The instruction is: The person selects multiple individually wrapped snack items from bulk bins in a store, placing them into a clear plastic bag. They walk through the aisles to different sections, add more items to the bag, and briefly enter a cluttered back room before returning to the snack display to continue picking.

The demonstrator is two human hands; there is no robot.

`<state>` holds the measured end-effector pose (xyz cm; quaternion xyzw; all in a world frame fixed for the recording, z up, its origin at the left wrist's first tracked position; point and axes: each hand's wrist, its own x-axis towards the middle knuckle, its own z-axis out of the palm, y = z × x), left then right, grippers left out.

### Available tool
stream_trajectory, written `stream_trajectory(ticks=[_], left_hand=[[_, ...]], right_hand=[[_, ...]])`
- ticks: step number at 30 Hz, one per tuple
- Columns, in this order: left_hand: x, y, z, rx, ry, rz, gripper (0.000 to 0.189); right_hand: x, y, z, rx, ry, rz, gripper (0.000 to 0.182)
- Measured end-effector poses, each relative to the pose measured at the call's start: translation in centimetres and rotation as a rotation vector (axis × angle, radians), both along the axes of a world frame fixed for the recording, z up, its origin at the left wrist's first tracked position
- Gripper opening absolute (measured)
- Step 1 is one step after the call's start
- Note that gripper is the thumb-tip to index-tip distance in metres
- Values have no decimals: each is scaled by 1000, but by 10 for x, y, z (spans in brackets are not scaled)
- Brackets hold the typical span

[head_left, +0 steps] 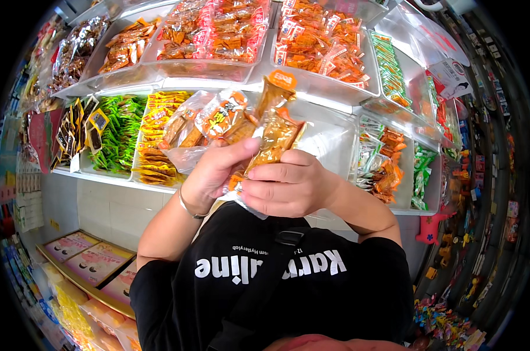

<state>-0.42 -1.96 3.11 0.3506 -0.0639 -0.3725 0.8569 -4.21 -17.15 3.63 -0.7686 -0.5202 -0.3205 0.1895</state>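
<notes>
My left hand [212, 169], with a bangle at its wrist, grips clear-wrapped brown snack packets [223, 116] near the middle of the view. My right hand [291, 184] closes its fingers round the lower part of another long brown snack packet [276, 134] with orange print. The two hands almost touch, and the packets overlap between them, so which hand bears each one is partly hidden. One more packet with an orange top [280, 87] sticks up beyond them. Behind the packets lies a clear plastic bin [331, 136].
Beyond my hands, upper bins hold orange snack packets [322, 48] and red-edged packets [212, 35]. Green packets [120, 127] and yellow packets [159, 136] fill lower bins on the left. Further bins stand at the right, with green-and-white packets [390, 66]. Boxes [94, 263] lie low at the left.
</notes>
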Motion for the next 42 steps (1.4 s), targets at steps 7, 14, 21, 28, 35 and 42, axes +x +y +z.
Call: stream_trajectory(ticks=[7,14,21,28,35,42], left_hand=[[-3,4,-14,109,-418,256,51],[-3,0,-13,132,-524,211,58],[-6,-1,-12,139,-538,254,60],[-1,0,-9,121,-522,216,47],[-1,0,-10,187,-375,176,33],[-4,-3,-8,225,-361,160,32]], right_hand=[[3,-23,-10,344,186,-129,15],[12,-24,-1,786,1027,-85,26],[10,-16,-6,890,1062,-25,20],[9,-16,-9,989,1113,64,23],[4,-29,-10,1169,1057,175,33],[23,-37,-3,1596,1387,868,18]])
